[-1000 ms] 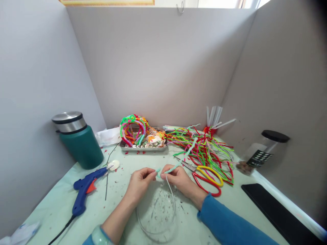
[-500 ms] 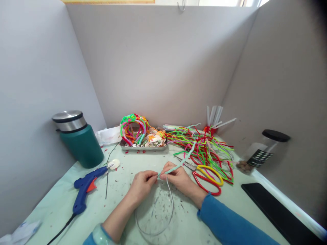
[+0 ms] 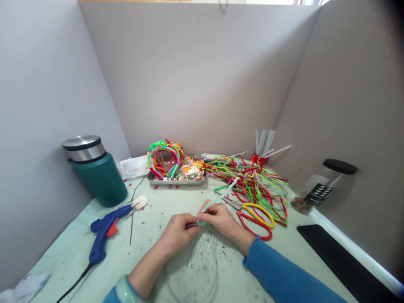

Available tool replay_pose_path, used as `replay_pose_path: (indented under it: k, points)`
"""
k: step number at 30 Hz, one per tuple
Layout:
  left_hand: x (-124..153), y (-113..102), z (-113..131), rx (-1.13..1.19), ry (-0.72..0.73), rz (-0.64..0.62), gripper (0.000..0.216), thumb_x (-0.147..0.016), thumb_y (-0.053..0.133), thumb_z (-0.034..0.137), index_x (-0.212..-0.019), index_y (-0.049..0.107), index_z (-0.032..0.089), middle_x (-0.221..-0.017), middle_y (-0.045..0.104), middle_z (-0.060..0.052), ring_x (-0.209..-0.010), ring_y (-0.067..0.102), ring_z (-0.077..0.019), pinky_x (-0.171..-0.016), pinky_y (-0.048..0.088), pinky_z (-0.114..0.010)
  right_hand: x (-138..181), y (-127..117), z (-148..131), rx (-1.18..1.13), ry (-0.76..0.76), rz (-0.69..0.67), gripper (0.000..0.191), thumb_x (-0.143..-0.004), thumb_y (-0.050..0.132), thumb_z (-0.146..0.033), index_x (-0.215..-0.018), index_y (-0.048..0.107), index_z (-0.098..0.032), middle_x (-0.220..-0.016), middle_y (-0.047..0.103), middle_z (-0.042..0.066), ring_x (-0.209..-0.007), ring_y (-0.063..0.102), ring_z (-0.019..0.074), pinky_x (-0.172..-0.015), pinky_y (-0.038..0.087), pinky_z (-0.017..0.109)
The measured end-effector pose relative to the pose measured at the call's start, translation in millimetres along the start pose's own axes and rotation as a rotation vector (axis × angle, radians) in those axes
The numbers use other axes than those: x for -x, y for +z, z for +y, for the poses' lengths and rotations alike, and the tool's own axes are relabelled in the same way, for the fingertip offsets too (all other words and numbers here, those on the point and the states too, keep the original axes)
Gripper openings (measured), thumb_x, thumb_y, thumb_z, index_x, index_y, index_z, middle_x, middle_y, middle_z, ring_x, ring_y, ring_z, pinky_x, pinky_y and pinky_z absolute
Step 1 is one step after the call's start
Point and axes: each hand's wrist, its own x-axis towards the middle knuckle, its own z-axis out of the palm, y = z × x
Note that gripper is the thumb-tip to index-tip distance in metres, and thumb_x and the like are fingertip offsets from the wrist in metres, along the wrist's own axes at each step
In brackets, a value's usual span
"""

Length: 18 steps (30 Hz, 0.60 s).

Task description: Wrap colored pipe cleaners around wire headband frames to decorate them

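Low over the middle of the table, my left hand (image 3: pixel 180 230) pinches a thin grey headband hoop (image 3: pixel 215 269), whose curve hangs down toward me. My right hand (image 3: pixel 219 219) is closed on a mint-green pipe cleaner (image 3: pixel 232 185). Part of the pipe cleaner lies around the hoop between my fingertips; its free end sticks up to the right. Scissors (image 3: pixel 252 210) with one yellow and one red handle lie just beyond my right hand. Behind them spreads a heap of coloured pipe cleaners (image 3: pixel 246 172).
A metal tray (image 3: pixel 179 182) at the back holds wrapped hoops (image 3: pixel 164 160) and small flat pieces. On the left stand a green bottle (image 3: pixel 99 179) and a blue glue gun (image 3: pixel 104 233) with its cord. A black-lidded jar (image 3: pixel 325 185) and a black slab (image 3: pixel 344 261) are at right.
The pipe cleaner's free end has dropped lower and shifted slightly left, and more of it lies bent around the hoop. The hoop has turned a little in my fingers.
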Motion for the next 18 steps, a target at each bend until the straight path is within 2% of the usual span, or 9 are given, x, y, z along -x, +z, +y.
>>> replay_pose_path:
  k: [5,10,14,16,18]
  points:
    - [0.9,0.6,4.7,-0.001,-0.001,0.037,0.024,-0.073,0.051,0.031,-0.06,0.063,0.014,-0.054,0.05,0.003,-0.055,0.041,-0.0111,-0.053,0.029,-0.021,-0.7,-0.5,0.1,0.061,-0.024,0.061,0.02,-0.067,0.068,-0.03,-0.059,0.06,-0.014,-0.063,0.051,-0.001,-0.062,0.045,0.0117,-0.058,0.035,0.024]
    - [2.4,-0.7,6.5,0.027,0.034,0.044,0.024,-0.075,0.051,0.03,-0.059,0.061,0.015,-0.054,0.051,0.003,-0.055,0.041,-0.0107,-0.053,0.029,-0.021,-0.7,-1.4,0.2,0.051,-0.022,0.052,0.022,-0.07,0.067,-0.034,-0.063,0.058,-0.015,-0.062,0.049,-0.002,-0.06,0.042,0.0108,-0.055,0.033,0.023]
    - [2.0,0.2,4.0,0.156,0.039,0.084,0.011,-0.073,0.054,0.025,-0.078,0.057,0.016,-0.057,0.052,0.005,-0.053,0.043,-0.0097,-0.053,0.031,-0.02,-0.8,-2.2,-0.3,0.024,0.024,0.074,0.026,-0.069,0.067,-0.036,-0.06,0.053,-0.016,-0.056,0.045,-0.004,-0.055,0.04,0.0098,-0.052,0.031,0.023]
    - [2.1,0.0,3.7,0.229,0.058,0.09,0.017,-0.072,0.055,0.023,-0.088,0.053,0.017,-0.056,0.051,0.006,-0.052,0.043,-0.0091,-0.052,0.032,-0.019,-0.8,-2.0,-1.9,0.007,0.054,0.073,0.027,-0.069,0.067,-0.037,-0.06,0.053,-0.016,-0.054,0.043,-0.005,-0.052,0.038,0.0091,-0.05,0.03,0.023]
    - [2.8,-1.1,4.3,0.255,0.092,0.086,0.018,-0.073,0.055,0.021,-0.09,0.052,0.017,-0.057,0.05,0.007,-0.052,0.042,-0.0086,-0.052,0.032,-0.019,-0.9,-1.6,-3.9,-0.006,0.07,0.065,0.026,-0.07,0.066,-0.037,-0.063,0.055,-0.016,-0.054,0.044,-0.004,-0.051,0.038,0.0089,-0.049,0.029,0.022]
